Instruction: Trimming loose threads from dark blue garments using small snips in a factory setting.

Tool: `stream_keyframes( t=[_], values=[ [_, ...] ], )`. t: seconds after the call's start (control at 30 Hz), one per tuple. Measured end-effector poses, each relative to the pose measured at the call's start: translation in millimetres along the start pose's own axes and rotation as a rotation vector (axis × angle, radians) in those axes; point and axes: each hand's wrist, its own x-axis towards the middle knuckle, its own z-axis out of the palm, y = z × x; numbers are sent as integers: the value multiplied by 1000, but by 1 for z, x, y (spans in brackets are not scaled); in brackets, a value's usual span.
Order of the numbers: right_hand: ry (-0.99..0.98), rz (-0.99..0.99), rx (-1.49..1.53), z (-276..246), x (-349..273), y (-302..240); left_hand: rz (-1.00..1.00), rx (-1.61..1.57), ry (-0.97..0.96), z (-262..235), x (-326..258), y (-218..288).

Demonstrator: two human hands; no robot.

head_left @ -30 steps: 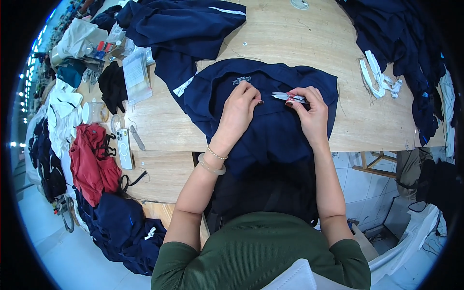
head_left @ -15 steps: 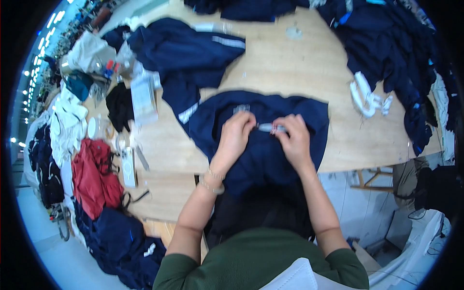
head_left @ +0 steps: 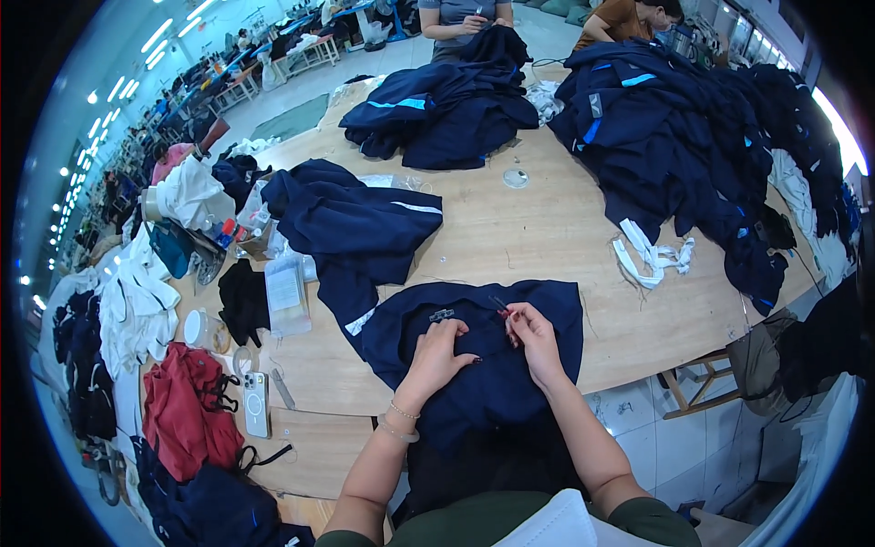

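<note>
A dark navy garment lies spread at the table's near edge, with a small pale printed mark inside its opening. My left hand rests on the cloth just below that mark, thumb apart from the fingers and nothing visible between them. To its right, my right hand is closed on small thread snips, whose dark pointed tips stick out up and left over the garment. Its fingers cover most of the tool. Another navy garment with white stripes lies just beyond, touching the first.
Navy garment piles fill the far right; another heap lies ahead. White strips lie at right. On the left are a phone, a red bag and bagged papers. Two people work across the table.
My hands have moved apart; the pale thing between their fingertips no longer shows there. My left hand has opened onto the cloth, and dark tips now show at my right hand. The view has tilted up.
</note>
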Motion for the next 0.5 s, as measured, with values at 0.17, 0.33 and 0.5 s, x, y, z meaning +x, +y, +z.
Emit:
stream_keyframes(
  t=[0.17,0.33,0.5],
  values=[
    [-32,-61,-133,-13,7,-6,52,104,57,-3,9,-6],
    [31,-390,-577,-15,4,-39,-133,-442,-42,-25,22,-4],
    [-19,-469,-853,3,-5,-47,-235,-909,-82,-32,18,1]
  ],
)
